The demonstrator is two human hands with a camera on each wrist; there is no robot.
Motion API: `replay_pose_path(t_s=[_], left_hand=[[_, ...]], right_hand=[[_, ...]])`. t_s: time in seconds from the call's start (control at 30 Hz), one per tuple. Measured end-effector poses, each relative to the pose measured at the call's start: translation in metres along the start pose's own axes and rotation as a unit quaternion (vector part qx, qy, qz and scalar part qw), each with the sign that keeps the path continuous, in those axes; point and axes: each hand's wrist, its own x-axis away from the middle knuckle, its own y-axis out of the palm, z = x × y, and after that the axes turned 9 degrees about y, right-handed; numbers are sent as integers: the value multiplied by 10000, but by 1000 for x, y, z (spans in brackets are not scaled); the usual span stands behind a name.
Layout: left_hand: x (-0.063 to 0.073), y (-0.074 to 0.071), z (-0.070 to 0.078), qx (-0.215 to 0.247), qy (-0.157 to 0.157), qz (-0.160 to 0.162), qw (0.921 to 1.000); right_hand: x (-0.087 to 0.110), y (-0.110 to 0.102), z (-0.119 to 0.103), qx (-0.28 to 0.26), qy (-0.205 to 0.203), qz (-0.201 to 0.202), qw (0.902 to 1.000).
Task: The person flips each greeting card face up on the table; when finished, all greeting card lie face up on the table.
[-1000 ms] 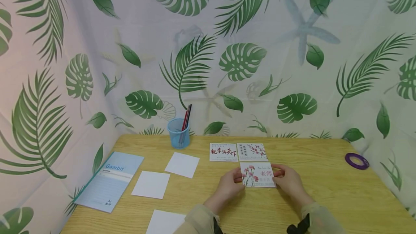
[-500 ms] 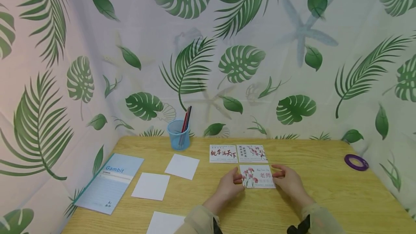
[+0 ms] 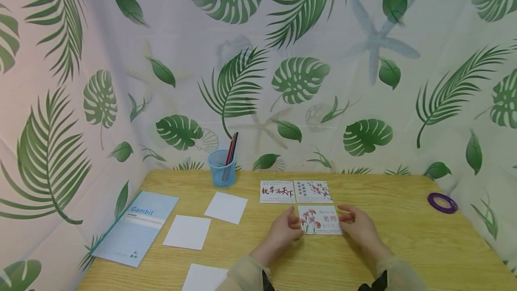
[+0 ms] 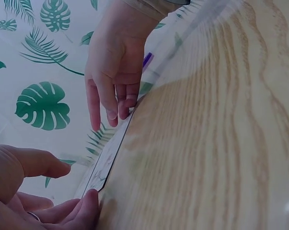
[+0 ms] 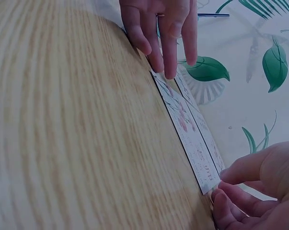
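A white card with pink flowers and red characters [image 3: 321, 220] lies flat on the wooden table, between both hands. At its left edge is my left hand [image 3: 282, 228]; the left wrist view shows its fingertips by the card's end and the thumb raised clear. My right hand [image 3: 359, 226] stays at the right edge, fingertips touching or very near the card's corner. Two similar cards sit just behind: one with large red characters [image 3: 277, 191], the other with a blossom branch [image 3: 313, 191]. Neither hand visibly grips the card.
Several blank white squares [image 3: 187, 232] lie to the left, beside a blue notebook [image 3: 137, 228]. A blue mesh cup [image 3: 221, 169] with pencils stands at the back. A purple tape roll [image 3: 442, 203] rests at the far right. Leaf-patterned cloth closes off the table's back.
The flower card's far edge has come down, and it now lies flat just below the other two. The left fingers have loosened from its edge; both hands stay beside it.
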Motion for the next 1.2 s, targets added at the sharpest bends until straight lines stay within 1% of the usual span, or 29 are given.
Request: replay_pose_path(t_s=[0.17, 0.3, 0.43, 0.53, 0.6, 0.7, 0.87, 0.97, 1.1, 1.2], left_hand=[[1, -8, 3, -123, 33, 10, 9999], [3, -19, 6, -337, 223, 10, 9992], [5, -31, 7, -554, 394, -31, 9977], [7, -42, 8, -684, 432, -20, 9967], [8, -50, 8, -832, 447, 40, 9955], [11, -62, 10, -938, 480, 144, 9943], [16, -80, 12, -971, 469, 285, 9938], [19, -88, 13, -1006, 408, 368, 9934], [21, -96, 12, -1083, 406, 502, 9920], [25, -103, 12, -1168, 475, 628, 9900]], right_hand=[[3, -1, -3, 88, -25, -34, 10000], [6, 0, -9, 97, -47, -77, 9999], [10, 2, -15, 57, -196, -82, 9998], [15, 3, -19, 93, -349, -74, 9993], [17, 4, -22, 97, -415, -91, 9991], [21, 6, -26, 87, -504, -137, 9986], [24, 11, -31, 31, -588, -177, 9981], [25, 16, -34, 55, -650, -176, 9977], [28, 22, -40, 74, -740, -195, 9970], [31, 27, -45, 85, -835, -203, 9963]])
